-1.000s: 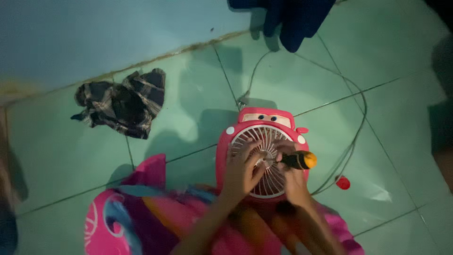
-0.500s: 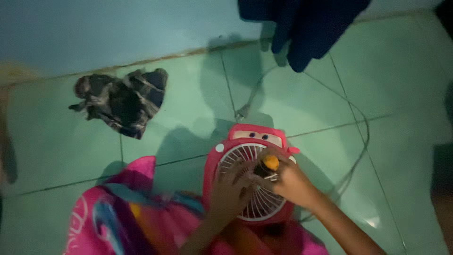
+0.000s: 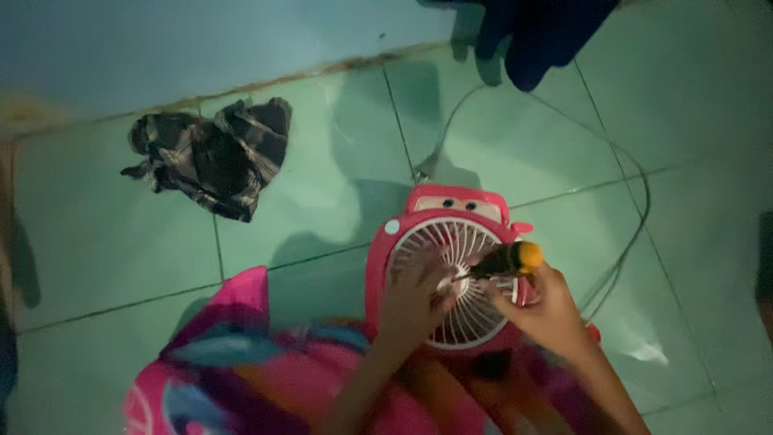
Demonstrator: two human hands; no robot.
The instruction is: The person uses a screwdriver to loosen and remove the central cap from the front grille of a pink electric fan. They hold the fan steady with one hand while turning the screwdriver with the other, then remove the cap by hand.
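Observation:
A small red car-shaped fan (image 3: pixel 447 211) with a round white grille (image 3: pixel 451 242) lies face up on the floor in front of me. My left hand (image 3: pixel 412 302) presses on the grille left of its hub. My right hand (image 3: pixel 541 310) grips a screwdriver (image 3: pixel 503 260) with a black and orange handle. Its thin shaft points left and down at the grille's centre. The tip is partly hidden by my left fingers.
A grey cord (image 3: pixel 624 217) runs from the fan in a loop over the green tiled floor (image 3: pixel 306 193). A crumpled checked cloth (image 3: pixel 209 157) lies at the left by the wall. Dark blue fabric (image 3: pixel 539 32) hangs at the top. My bright pink clothing (image 3: pixel 233 354) fills the bottom left.
The screwdriver has tilted from pointing almost straight at me to lying sideways, handle to the right. My right hand has moved right and lower. The camera view has shifted slightly.

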